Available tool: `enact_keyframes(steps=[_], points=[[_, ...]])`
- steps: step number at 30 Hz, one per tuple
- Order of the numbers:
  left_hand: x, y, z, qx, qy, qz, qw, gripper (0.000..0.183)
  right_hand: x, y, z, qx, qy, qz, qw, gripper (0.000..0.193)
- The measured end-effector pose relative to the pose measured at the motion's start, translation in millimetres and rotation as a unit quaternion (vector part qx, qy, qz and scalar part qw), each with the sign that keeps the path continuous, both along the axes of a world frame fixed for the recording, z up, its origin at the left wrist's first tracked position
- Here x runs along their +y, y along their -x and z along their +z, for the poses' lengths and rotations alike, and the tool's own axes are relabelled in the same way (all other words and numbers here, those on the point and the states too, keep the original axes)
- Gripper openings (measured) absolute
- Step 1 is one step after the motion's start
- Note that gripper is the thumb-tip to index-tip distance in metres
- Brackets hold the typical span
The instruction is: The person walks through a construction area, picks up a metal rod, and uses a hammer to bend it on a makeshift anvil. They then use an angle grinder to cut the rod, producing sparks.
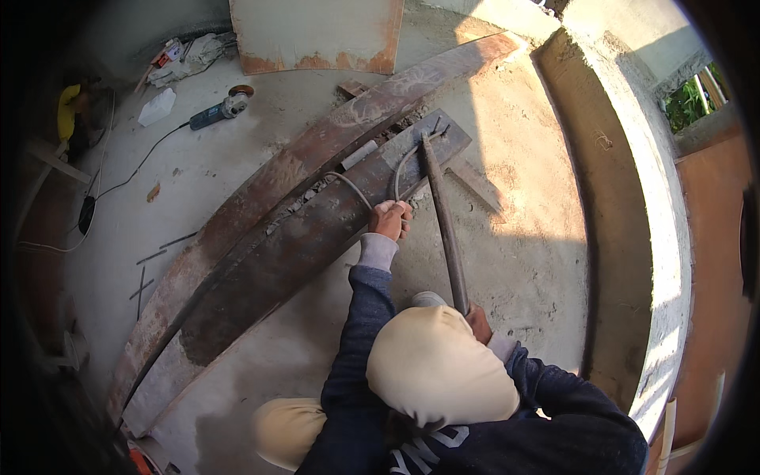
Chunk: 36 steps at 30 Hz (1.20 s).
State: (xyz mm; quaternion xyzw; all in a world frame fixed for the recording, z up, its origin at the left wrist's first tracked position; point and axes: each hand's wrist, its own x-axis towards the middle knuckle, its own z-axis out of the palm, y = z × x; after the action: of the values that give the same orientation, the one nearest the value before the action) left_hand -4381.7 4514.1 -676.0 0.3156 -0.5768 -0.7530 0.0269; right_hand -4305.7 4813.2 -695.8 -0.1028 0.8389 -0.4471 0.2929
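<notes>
My left hand is closed around a thin bent steel rod. One part of the rod curves left over the plank, and another runs up to short metal pegs at the far end of a dark wooden plank. My right hand is wrapped round the near end of a long metal bar, partly hidden behind my knee. The bar's far tip meets the rod next to the pegs.
A second long board lies alongside the plank. An angle grinder with a cable rests on the floor at the far left, and cut rod pieces lie nearer. A low concrete wall borders the right. Another person is at the left edge.
</notes>
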Motion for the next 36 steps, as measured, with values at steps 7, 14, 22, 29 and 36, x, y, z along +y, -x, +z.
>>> enact_keyframes(steps=[7,14,22,29,36], points=[[12.0,13.6,-53.8,-0.013,0.481,-0.107,0.87,0.02,50.5,57.8,36.0,0.065,-0.007,0.057,0.996,0.03],[25.6,65.9,-17.9,-0.094,0.405,-0.12,0.902,0.029,67.8,70.1,113.5,-0.045,-0.036,0.013,0.998,0.022],[-12.9,106.0,9.6,-0.159,0.384,-0.13,0.9,0.026,75.3,126.6,138.5,-0.123,-0.135,0.02,0.983,0.024],[-16.5,97.0,37.9,-0.218,0.384,-0.173,0.88,0.024,72.6,157.6,124.4,-0.106,-0.156,0.066,0.98,0.026],[-9.0,103.7,21.7,-0.253,0.408,-0.203,0.853,0.025,79.3,169.5,116.0,-0.089,-0.186,0.082,0.975,0.028]])
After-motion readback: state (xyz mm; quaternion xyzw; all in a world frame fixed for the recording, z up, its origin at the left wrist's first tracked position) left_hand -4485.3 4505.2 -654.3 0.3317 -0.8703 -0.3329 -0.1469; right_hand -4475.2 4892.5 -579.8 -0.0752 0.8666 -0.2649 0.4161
